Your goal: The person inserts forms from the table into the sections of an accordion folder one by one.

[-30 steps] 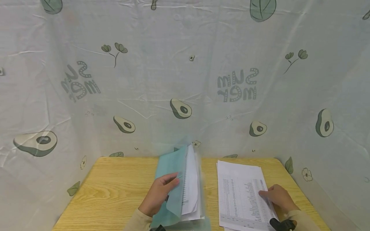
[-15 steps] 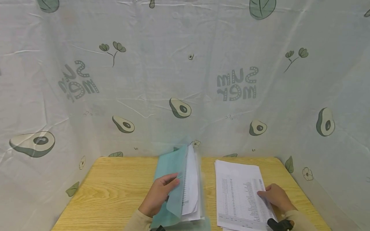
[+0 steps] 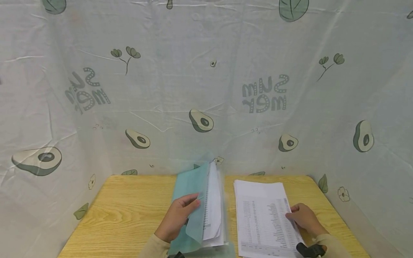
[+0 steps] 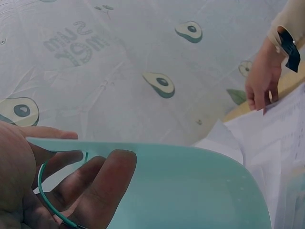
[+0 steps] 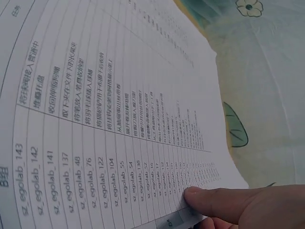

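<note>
A translucent teal file folder [image 3: 190,186] stands half open at the middle of the table, its cover lifted by my left hand [image 3: 177,216], which grips the cover's edge between thumb and fingers. White papers [image 3: 213,204] lie inside it. In the left wrist view the teal cover [image 4: 190,181] passes between the fingers. To the right, a stack of printed sheets [image 3: 262,215] is held at its right edge by my right hand [image 3: 304,216]. The right wrist view shows the thumb on top of the printed sheet [image 5: 119,119], with other fingers below the edge.
The wooden table [image 3: 129,208] reaches back to a pale curtain [image 3: 167,86] printed with avocados, which surrounds it on the back and sides. A narrow strip of table lies between folder and sheets. A black strap [image 3: 311,250] is on the right wrist.
My right hand has shifted the stack of printed sheets a little to the left, closer to the folder. The left hand and the folder stay as they were.
</note>
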`<state>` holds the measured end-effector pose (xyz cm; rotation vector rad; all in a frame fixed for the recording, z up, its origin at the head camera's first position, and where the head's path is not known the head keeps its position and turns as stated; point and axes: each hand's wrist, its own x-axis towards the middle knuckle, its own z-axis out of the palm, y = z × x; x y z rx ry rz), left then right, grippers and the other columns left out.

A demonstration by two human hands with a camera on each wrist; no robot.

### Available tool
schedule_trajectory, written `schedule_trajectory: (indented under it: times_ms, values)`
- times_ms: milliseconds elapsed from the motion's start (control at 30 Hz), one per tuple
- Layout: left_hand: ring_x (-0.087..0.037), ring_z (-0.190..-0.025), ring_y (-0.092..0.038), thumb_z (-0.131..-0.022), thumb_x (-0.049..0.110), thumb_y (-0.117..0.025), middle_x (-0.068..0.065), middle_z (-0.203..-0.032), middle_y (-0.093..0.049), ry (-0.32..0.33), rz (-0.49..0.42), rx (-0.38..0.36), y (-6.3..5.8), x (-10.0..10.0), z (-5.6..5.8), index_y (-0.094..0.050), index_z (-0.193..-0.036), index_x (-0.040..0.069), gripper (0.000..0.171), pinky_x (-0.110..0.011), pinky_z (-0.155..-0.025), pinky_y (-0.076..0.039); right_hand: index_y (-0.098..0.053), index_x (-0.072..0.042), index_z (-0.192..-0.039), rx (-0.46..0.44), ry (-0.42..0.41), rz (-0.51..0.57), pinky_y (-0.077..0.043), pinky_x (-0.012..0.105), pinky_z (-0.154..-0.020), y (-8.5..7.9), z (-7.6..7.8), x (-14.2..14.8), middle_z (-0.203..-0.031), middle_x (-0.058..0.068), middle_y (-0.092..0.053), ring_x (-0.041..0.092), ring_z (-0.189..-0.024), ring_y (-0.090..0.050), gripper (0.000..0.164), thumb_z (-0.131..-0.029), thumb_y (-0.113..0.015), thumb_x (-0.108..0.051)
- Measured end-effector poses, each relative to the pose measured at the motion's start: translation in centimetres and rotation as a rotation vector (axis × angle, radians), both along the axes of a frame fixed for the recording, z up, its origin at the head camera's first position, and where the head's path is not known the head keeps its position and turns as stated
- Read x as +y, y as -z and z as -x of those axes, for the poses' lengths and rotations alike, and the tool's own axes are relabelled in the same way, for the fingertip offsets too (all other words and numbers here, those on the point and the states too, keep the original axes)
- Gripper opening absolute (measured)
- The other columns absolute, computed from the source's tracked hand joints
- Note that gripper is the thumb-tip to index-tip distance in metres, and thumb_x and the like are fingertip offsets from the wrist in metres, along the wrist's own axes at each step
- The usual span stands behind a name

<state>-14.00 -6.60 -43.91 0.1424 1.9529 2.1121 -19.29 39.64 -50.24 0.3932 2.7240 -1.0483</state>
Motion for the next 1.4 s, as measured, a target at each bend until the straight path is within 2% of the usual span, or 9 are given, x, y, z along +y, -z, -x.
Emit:
schedule_trajectory:
  times_ms: [167, 300, 500, 667, 800, 1033, 1400]
  values:
    - [-0.013, -0.093, -0.066, -0.103, 0.032, -0.066, -0.015, -0.131, -0.067, -0.007, 0.01, 0.002, -0.2, 0.0, 0.0, -0.057, -0.145, -0.001, 0.054, -0.027, -0.067, -0.056, -0.056, 0.014, -0.11, -0.019, 0.013, 0.078, -0.047, 0.034, -0.068, 0.3, 0.4, 0.4, -0.097, 0.021, -0.062, 0.027, -0.084, -0.058, 0.033, -0.092, -0.07, -0.009]
    - [-0.013, -0.094, -0.067, -0.104, 0.031, -0.065, -0.015, -0.131, -0.067, -0.002, 0.009, 0.01, -0.3, 0.0, 0.0, -0.057, -0.145, -0.001, 0.053, -0.027, -0.068, -0.056, -0.057, 0.013, -0.109, -0.003, 0.003, 0.09, -0.047, 0.035, -0.069, 0.1, 0.4, 0.6, -0.097, 0.02, -0.063, 0.027, -0.085, -0.059, 0.03, -0.092, -0.069, -0.009]
    - [-0.013, -0.095, -0.067, -0.104, 0.031, -0.065, -0.017, -0.132, -0.067, 0.001, 0.003, 0.01, -0.5, -0.1, -0.1, -0.056, -0.145, -0.002, 0.054, -0.028, -0.069, -0.057, -0.058, 0.013, -0.107, 0.034, -0.024, 0.035, -0.048, 0.041, -0.074, -0.7, 0.3, 0.7, -0.099, 0.022, -0.061, 0.031, -0.088, -0.057, 0.026, -0.094, -0.065, -0.008]
    - [-0.013, -0.094, -0.068, -0.104, 0.031, -0.065, -0.018, -0.133, -0.066, -0.005, 0.0, 0.003, -0.6, 0.0, -0.1, -0.056, -0.146, 0.0, 0.053, -0.028, -0.068, -0.057, -0.058, 0.011, -0.106, 0.065, -0.05, -0.024, -0.047, 0.037, -0.069, -1.7, 0.0, 0.9, -0.095, 0.019, -0.06, 0.028, -0.085, -0.056, 0.023, -0.096, -0.062, -0.01]
    - [-0.015, -0.096, -0.067, -0.104, 0.031, -0.065, -0.019, -0.134, -0.065, -0.004, -0.003, 0.004, -0.6, 0.0, -0.2, -0.056, -0.146, 0.0, 0.053, -0.03, -0.069, -0.057, -0.055, 0.01, -0.106, 0.091, -0.078, -0.029, -0.05, 0.035, -0.065, -2.5, -0.3, 0.8, -0.092, 0.016, -0.06, 0.024, -0.08, -0.058, 0.022, -0.099, -0.06, -0.011]
    - [-0.016, -0.096, -0.069, -0.105, 0.03, -0.064, -0.019, -0.133, -0.066, -0.003, -0.008, 0.01, -0.6, 0.0, -0.3, -0.055, -0.147, 0.0, 0.053, -0.031, -0.069, -0.058, -0.061, 0.015, -0.121, 0.109, -0.113, 0.014, -0.057, 0.037, -0.065, -3.5, -0.5, 0.5, -0.094, 0.011, -0.07, 0.019, -0.077, -0.065, 0.032, -0.101, -0.061, -0.011]
    - [-0.015, -0.094, -0.069, -0.103, 0.032, -0.066, -0.021, -0.134, -0.065, 0.002, -0.006, 0.015, -0.5, -0.1, -0.1, -0.058, -0.145, 0.002, 0.052, -0.029, -0.068, -0.058, -0.06, 0.018, -0.126, 0.16, -0.065, 0.1, -0.059, 0.034, -0.066, -4.9, -1.0, 0.7, -0.099, 0.016, -0.074, 0.021, -0.079, -0.071, 0.04, -0.104, -0.059, -0.015]
